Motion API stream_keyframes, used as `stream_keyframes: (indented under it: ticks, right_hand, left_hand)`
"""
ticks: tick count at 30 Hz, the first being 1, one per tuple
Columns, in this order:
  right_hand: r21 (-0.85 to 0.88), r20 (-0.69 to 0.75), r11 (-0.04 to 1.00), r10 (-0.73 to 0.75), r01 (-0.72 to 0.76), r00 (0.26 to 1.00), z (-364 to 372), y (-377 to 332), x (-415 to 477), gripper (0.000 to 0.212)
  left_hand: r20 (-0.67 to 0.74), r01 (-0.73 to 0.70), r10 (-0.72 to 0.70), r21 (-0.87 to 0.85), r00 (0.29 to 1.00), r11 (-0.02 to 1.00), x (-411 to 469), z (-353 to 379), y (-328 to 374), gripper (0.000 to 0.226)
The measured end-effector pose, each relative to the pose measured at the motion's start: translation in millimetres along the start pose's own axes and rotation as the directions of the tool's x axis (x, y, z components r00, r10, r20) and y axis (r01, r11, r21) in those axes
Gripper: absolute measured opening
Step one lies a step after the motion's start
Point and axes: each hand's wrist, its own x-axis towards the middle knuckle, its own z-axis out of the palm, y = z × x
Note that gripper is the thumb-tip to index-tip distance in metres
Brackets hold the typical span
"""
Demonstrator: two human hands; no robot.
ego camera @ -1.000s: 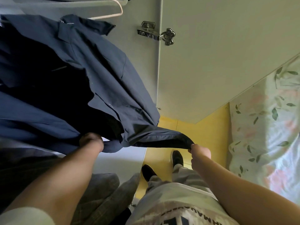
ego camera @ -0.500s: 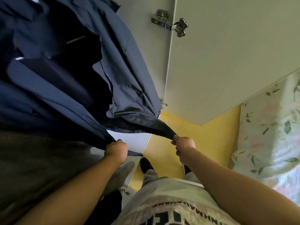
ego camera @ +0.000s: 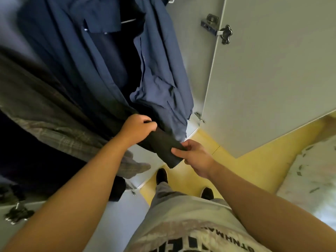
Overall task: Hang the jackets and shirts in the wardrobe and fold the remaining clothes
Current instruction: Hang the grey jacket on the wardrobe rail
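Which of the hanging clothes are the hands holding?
The dark blue jacket: the left hand and right hand both grip its bottom edge. The grey checked jacket beside it is in neither hand.

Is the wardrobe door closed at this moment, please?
No, the door stands swung open, with its hinge exposed beside the hanging shirt.

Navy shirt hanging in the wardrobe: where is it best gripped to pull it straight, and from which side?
Grip the lower hem, coming from below and in front. The shirt hangs loose, so its hem is the free, nearest edge; a plaid garment crowds its left. The left hand and right hand hold it there.
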Motion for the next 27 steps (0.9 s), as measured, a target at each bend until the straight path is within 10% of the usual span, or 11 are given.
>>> stream_keyframes:
  ticks: [5, 9, 12, 15, 19, 27]
  right_hand:
    - [0.081, -0.026, 0.997, -0.011, 0.013, 1.000, 2, -3, -25, 0.023]
    - [0.338, -0.043, 0.941, 0.043, -0.026, 0.998, 14, -16, -29, 0.024]
    - [0.420, -0.080, 0.906, 0.082, -0.041, 0.993, 29, -26, -30, 0.030]
    - [0.400, -0.081, 0.916, 0.073, -0.035, 0.994, 46, -27, -38, 0.033]
    - [0.338, -0.125, 0.941, 0.040, 0.005, 0.991, 60, -19, -46, 0.027]
    - [0.336, -0.252, 0.941, 0.058, 0.031, 0.966, 58, -6, -52, 0.027]
  left_hand:
    - [-0.208, -0.008, -0.001, -0.046, 0.978, 0.999, -23, 8, 5, 0.036]
    - [-0.616, 0.167, -0.277, -0.231, 0.737, 0.959, -55, 39, 1, 0.059]
    - [-0.019, 0.514, -0.773, -0.736, 0.634, 0.440, -85, 62, -9, 0.065]
    - [0.629, 0.734, -0.415, -0.659, 0.657, 0.162, -113, 74, -15, 0.083]
    - [0.460, 0.517, -0.339, -0.850, 0.820, 0.098, -107, 77, -8, 0.058]
    - [0.464, 0.465, -0.369, -0.881, 0.806, -0.091, -110, 73, -2, 0.022]
